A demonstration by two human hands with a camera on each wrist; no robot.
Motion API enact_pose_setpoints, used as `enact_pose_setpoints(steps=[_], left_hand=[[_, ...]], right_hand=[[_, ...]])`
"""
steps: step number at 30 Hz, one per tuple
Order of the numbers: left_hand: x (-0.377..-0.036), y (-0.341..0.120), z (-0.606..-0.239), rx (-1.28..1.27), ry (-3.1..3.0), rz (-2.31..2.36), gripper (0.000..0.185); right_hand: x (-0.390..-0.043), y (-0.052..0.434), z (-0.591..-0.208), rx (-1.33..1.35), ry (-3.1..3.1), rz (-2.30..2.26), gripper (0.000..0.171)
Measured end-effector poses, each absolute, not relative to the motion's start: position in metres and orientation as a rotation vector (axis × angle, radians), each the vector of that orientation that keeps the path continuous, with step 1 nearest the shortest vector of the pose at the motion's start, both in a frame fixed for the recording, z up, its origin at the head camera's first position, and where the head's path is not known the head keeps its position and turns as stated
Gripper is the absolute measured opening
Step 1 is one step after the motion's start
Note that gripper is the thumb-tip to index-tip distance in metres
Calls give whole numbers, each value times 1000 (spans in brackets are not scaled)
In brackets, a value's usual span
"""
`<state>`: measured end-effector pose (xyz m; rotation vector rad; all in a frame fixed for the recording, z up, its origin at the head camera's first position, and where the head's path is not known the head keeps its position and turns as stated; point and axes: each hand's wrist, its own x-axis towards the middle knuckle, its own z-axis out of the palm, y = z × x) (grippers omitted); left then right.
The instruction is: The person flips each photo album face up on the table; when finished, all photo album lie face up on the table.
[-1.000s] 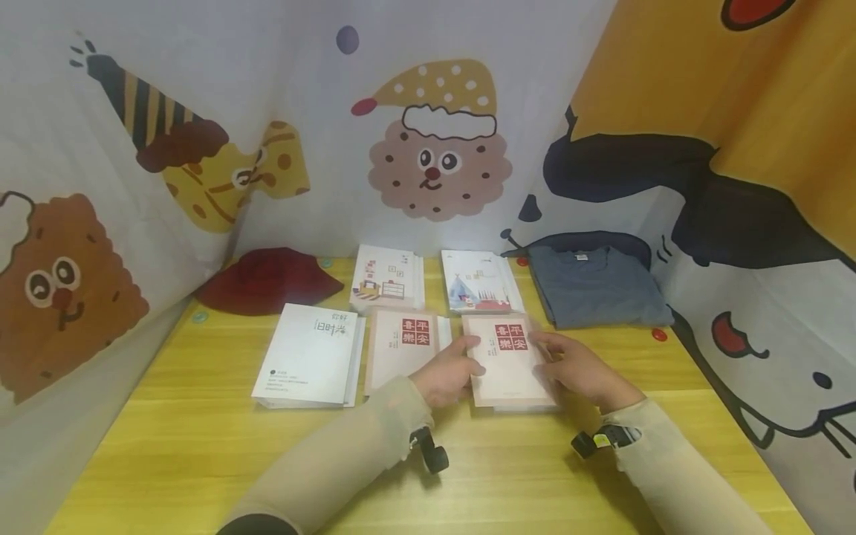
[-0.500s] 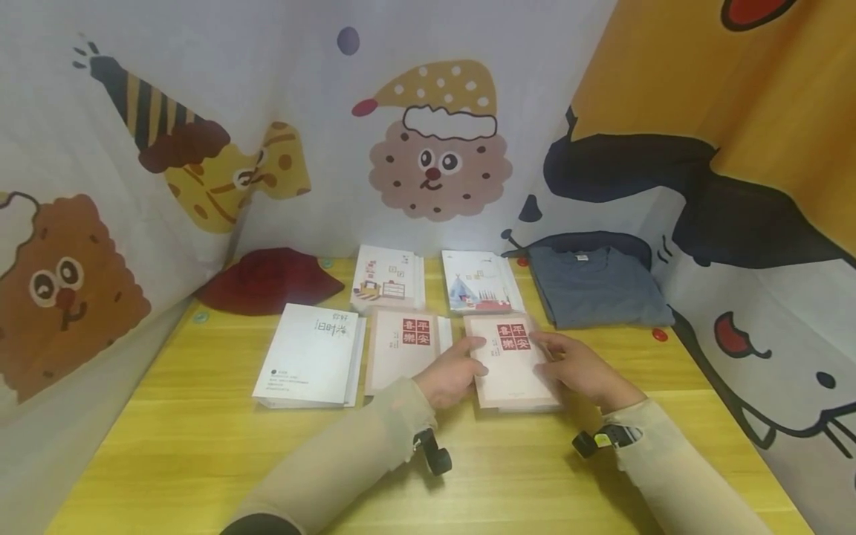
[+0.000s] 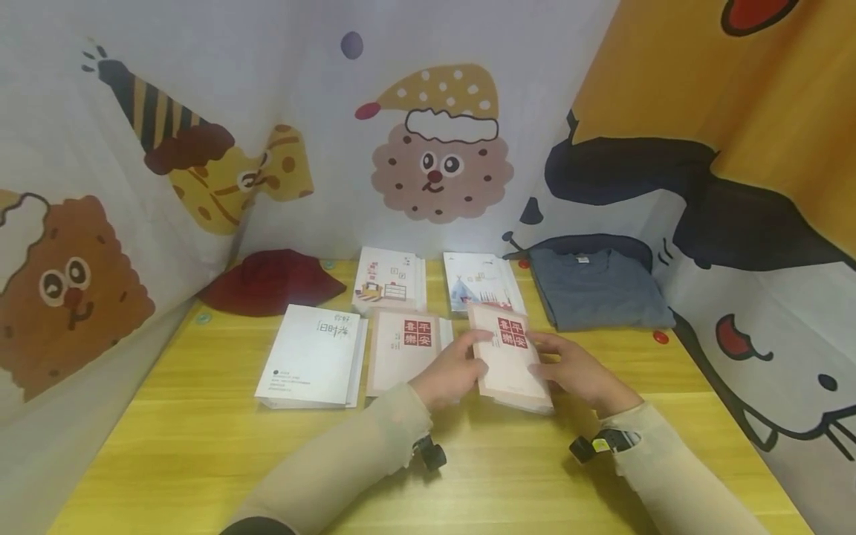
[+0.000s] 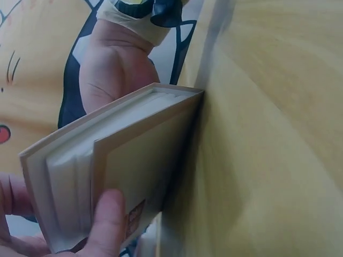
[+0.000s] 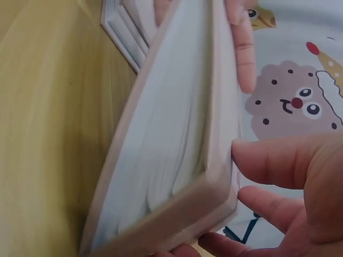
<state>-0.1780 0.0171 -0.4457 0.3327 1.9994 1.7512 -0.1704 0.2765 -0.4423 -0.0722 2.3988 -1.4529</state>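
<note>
Near the middle of the head view, both hands hold a beige book with a red four-character seal on its cover. The left hand grips its left edge, thumb curled over the cover, and the right hand clasps its right edge with fingers bent around it. The book is tilted, its far end raised off the yellow tabletop while the near end sits low; the wrist views show its page block exposed between the covers. Just left of it lies a matching beige book flat on the tabletop, and farther left a white book. Behind them, toward the upper centre, lie two illustrated books, a dark red hat at the left and a folded grey shirt at the right.
</note>
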Motion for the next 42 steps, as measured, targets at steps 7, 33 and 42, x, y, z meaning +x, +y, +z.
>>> enact_pose_setpoints(steps=[7,33,42], left_hand=[[-170,14,-433,351,2091,1711,67],[-169,17,-421,628,2022,1924,73],[-175,24,-439,632,2130,1687,73]], right_hand=[[-167,267,-438,-124,2488,-1406,65],[-162,257,-423,-289,2413,-1613,57],[-154,260,-406,-212,2263,-1703,67]])
